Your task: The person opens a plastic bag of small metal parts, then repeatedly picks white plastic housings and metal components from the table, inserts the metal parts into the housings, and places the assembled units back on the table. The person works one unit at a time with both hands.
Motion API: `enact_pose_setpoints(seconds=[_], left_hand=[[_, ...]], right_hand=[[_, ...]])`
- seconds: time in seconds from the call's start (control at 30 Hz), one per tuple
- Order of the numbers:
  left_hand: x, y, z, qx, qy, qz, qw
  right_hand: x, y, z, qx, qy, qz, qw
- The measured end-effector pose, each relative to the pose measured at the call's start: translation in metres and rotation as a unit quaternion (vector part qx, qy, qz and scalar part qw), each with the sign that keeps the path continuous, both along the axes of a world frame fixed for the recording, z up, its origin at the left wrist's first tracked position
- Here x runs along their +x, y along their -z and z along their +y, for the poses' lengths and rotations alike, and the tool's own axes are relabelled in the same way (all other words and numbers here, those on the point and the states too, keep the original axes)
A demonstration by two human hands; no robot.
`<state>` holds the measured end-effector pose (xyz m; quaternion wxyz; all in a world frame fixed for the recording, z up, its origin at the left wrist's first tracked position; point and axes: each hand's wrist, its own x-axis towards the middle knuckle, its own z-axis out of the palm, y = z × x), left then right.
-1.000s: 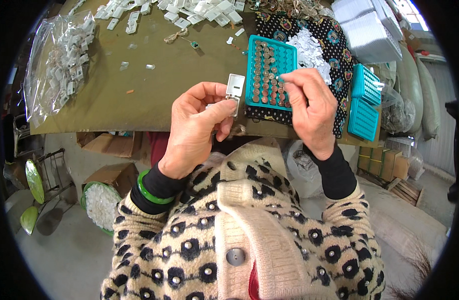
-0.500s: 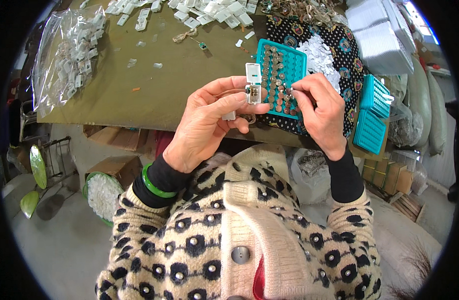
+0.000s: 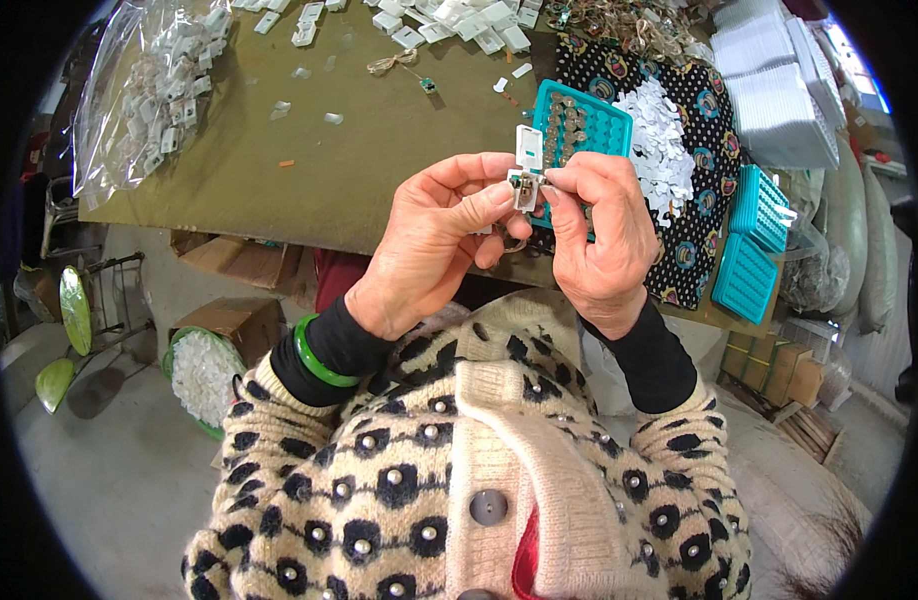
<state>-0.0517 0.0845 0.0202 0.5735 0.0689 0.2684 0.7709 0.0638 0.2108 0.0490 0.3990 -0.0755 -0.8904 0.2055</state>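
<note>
My left hand (image 3: 429,235) grips a small white plastic battery case (image 3: 528,148) between thumb and fingers. Its lid stands open away from me, and metal parts show inside the body. My right hand (image 3: 609,240) is closed in a pinch at the right side of the case. Between its fingertips is a small shiny button cell (image 3: 544,182), mostly hidden. Just beyond both hands lies a teal tray (image 3: 616,112) with rows of round cups. Button cells (image 3: 567,125) fill its left rows; my right hand covers part of the tray.
White cases (image 3: 459,20) pile up at the far edge, beside a clear bag (image 3: 159,110) of more cases. White paper pieces (image 3: 654,140) lie on a patterned cloth (image 3: 694,240). More teal trays (image 3: 746,275) sit right. A wired circuit board (image 3: 427,86) lies on the table (image 3: 229,190).
My right hand has moved left from the tray to the case, bringing a button cell. My left hand still holds the open case. The whole view has shifted slightly.
</note>
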Motion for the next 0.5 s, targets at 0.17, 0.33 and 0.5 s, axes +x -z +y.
enact_pose_setpoints(seconds=[0.17,0.33,0.5], left_hand=[[0.003,0.0,-0.005,0.001,-0.01,-0.014,1.0],[0.001,-0.001,-0.01,-0.017,-0.019,0.011,1.0],[-0.001,-0.008,-0.016,0.008,-0.033,0.062,0.998]], right_hand=[[-0.003,-0.001,-0.003,0.017,-0.036,-0.011,0.999],[-0.006,-0.011,0.001,-0.024,-0.124,-0.075,0.989],[-0.002,-0.021,-0.007,-0.596,-0.167,-0.095,0.78]])
